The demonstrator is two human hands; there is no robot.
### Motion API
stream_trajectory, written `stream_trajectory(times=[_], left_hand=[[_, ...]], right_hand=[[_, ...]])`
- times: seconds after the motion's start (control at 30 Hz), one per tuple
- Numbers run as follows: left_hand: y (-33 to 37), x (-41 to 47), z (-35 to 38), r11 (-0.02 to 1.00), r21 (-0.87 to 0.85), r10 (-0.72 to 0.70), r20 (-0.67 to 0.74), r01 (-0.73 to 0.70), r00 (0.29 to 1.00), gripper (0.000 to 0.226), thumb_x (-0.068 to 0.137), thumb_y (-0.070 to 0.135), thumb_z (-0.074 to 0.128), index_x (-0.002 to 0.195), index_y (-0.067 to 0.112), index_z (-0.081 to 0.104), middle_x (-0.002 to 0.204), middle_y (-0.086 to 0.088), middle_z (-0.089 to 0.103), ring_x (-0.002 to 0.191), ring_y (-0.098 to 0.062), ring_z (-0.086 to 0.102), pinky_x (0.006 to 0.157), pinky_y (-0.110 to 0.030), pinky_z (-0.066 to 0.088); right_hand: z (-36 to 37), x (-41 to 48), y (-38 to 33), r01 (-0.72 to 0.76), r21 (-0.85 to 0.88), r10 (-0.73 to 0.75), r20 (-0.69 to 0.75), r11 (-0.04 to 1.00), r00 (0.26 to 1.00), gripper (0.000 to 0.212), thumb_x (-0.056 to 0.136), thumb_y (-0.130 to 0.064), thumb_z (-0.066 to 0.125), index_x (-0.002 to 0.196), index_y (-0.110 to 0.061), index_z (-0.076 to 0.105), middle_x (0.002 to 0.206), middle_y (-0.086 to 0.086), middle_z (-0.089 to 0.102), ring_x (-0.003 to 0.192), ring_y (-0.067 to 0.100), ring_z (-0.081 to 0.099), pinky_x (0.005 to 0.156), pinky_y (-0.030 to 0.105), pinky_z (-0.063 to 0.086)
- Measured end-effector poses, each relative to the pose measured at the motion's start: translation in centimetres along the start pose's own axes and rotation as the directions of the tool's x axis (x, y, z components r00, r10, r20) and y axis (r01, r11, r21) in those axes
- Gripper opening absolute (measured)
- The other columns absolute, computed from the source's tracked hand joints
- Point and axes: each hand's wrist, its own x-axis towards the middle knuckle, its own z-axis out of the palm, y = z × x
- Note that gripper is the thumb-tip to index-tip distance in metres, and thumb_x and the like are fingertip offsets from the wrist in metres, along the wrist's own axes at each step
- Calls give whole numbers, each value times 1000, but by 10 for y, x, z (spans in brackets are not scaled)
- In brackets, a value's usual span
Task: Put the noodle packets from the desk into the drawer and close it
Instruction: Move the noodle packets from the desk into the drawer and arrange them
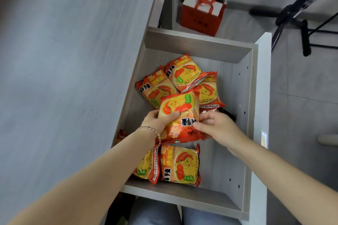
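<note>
The grey drawer (199, 45) stands pulled out below the desk edge, with several orange-and-yellow noodle packets lying in it. Both my hands grip one noodle packet (180, 107) over the middle of the drawer: my left hand (159, 119) holds its left edge, my right hand (217, 126) its right lower corner. Three packets (184, 73) lie overlapped toward the far end. Two more packets (180, 163) lie side by side near the close end, one partly under my left forearm.
The grey desk top (64, 78) fills the left. The drawer's white front panel (261, 97) runs down the right side. A red gift bag (201, 14) sits on the floor beyond the drawer, and black chair legs (303, 29) stand at the upper right.
</note>
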Motion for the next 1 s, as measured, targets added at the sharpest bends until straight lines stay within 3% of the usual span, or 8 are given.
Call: stream_trajectory(times=[0.13,0.27,0.4,0.53,0.67,0.77,0.87,1.0], left_hand=[[2,-10,-12,812,481,280,172,-329,944,79,64,25,86,130,28,43,111,4,56,101,-17,59,81,-27,52],[-6,-11,4,351,761,83,555,-546,827,79,69,27,82,136,36,41,133,5,55,121,-18,53,101,-32,46],[-27,-2,37,-250,713,-157,638,-655,754,70,85,34,66,144,38,29,142,-3,45,130,-27,41,106,-41,36],[-44,4,46,-423,694,-155,578,-583,801,67,91,27,57,147,36,21,144,-9,29,135,-30,29,112,-47,24],[-48,1,34,-189,805,-166,538,-562,827,68,89,21,57,148,22,22,143,-9,40,129,-30,45,106,-42,39],[-34,5,20,344,863,-26,403,-371,915,49,88,32,57,134,17,48,132,-6,58,117,-23,57,95,-28,48],[-10,18,11,832,535,216,-67,-148,974,41,89,26,58,127,14,52,120,-4,63,108,-23,61,83,-26,47],[23,54,1,977,197,-3,-382,85,924,54,86,39,62,123,1,49,115,-12,61,109,-33,59,86,-35,46]], right_hand=[[-17,0,15,-2,-24,-3,-208,1000,978,12,90,-32,54,91,-21,57,85,-4,66,77,10,64,74,26,51],[-24,9,30,-12,-58,-4,-280,998,960,8,93,-31,48,90,-25,53,84,-5,64,81,14,62,77,29,49],[-13,13,40,-38,-150,14,-158,988,987,16,93,-28,47,80,-36,51,82,-11,63,82,13,63,84,35,51],[-6,15,41,-36,-191,14,-115,981,993,9,93,-29,47,86,-31,53,84,-11,63,87,13,64,88,35,51],[-6,20,37,-38,-247,8,-121,968,993,11,92,-28,48,99,-23,56,96,-2,66,97,18,63,83,27,47],[-7,24,29,-24,-286,-13,-126,958,992,19,92,-25,49,106,-18,59,101,1,66,97,17,62,80,24,45],[-6,32,16,19,-317,-64,-134,948,989,19,92,-21,50,108,-16,60,98,-2,62,93,13,59,72,16,43],[5,43,-4,60,-307,-105,-130,950,986,19,92,-20,50,107,-15,60,99,1,65,93,16,61,78,24,47]])
